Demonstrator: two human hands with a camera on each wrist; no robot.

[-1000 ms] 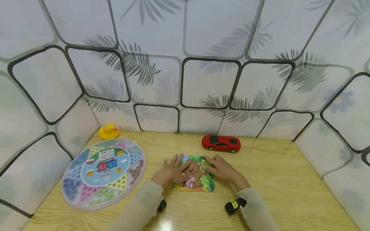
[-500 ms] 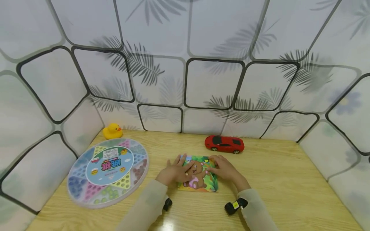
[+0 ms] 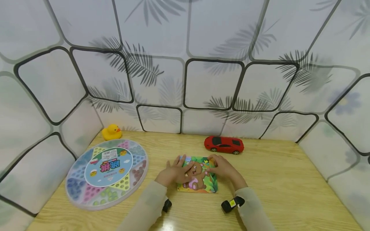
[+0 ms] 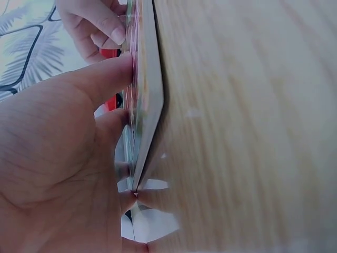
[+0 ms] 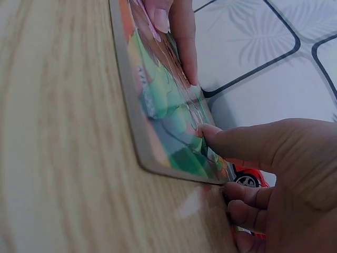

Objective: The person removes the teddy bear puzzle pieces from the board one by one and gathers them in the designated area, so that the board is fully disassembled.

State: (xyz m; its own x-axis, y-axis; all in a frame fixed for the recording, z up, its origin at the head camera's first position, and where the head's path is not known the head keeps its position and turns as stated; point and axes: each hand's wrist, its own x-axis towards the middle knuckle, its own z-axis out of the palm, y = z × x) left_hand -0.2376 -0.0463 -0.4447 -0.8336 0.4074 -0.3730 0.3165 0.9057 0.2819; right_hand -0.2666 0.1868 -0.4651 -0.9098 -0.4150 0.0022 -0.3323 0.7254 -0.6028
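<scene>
A small jigsaw puzzle board (image 3: 197,184) with a brown bear picture lies flat on the table in the head view; cut lines show across the picture (image 5: 168,100) in the right wrist view. My left hand (image 3: 175,173) rests over its left side, fingers spread and thumb on the bear. At the upper right corner, my right hand (image 3: 224,168) has its thumb on the picture and its curled fingers at the board's edge, pinching there. Whether a single piece is lifted under those fingertips, I cannot tell.
Behind the puzzle stands a red toy car (image 3: 224,145). To the left lies a round Chinese checkers set (image 3: 138,186), with a yellow rubber duck (image 3: 111,132) behind it. Patterned white fabric walls (image 3: 214,83) enclose the wooden table (image 3: 277,192) at back and sides.
The right fingers have drawn in and curled more at the puzzle's upper right corner. My left hand stays on the left side. The head view shifted slightly.
</scene>
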